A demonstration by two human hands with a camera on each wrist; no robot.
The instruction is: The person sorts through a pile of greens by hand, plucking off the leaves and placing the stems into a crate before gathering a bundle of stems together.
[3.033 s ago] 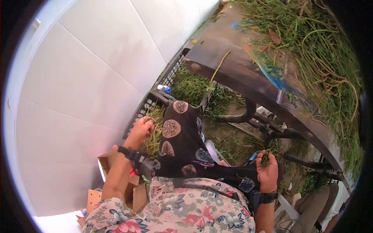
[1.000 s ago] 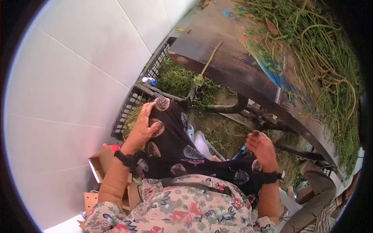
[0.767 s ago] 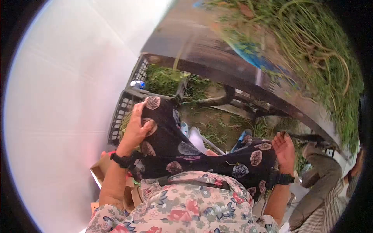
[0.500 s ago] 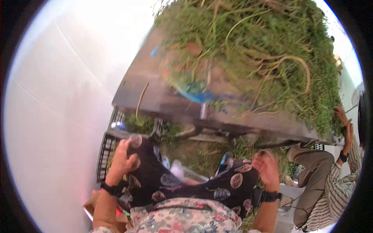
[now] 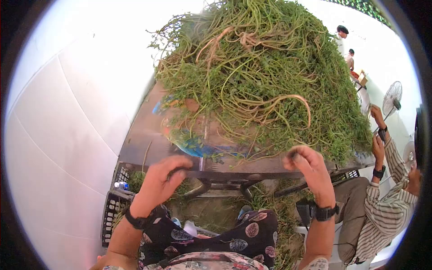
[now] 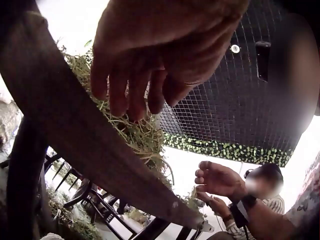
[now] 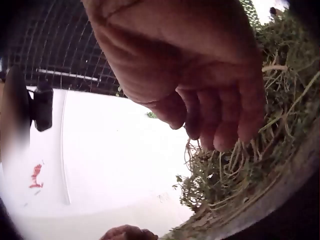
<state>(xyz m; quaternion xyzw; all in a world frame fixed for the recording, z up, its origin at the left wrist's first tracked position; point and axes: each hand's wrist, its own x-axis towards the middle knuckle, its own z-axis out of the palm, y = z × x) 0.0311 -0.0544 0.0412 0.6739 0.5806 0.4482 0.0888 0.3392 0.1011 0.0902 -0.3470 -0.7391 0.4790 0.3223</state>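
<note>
A tall heap of leafy green stems [image 5: 270, 76] covers most of the brown table [image 5: 139, 130]. Over the near table edge, at the left, is my left hand [image 5: 157, 184], its fingers loosely bent and nothing in them. My right hand [image 5: 311, 170] hovers at the same edge farther right, just short of the heap, with relaxed, bent fingers. In the left wrist view, the fingers of the left hand [image 6: 160, 55] hang down in front of the heap. The right wrist view shows the right hand [image 7: 195, 75] with no stem in its fingers.
Low at the left, a black plastic crate [image 5: 109, 218] stands by the white wall [image 5: 67, 148], with a small bottle [image 5: 121, 185] near it. A blue plastic piece [image 5: 193, 147] lies on the table. To the right sits a person in a striped shirt [image 5: 389, 202]; behind is a fan [image 5: 392, 96].
The right hand held a small green tuft three seconds ago; that tuft is gone from it. Both hands have risen from the lap and crate to the table edge, as the head view tilted up.
</note>
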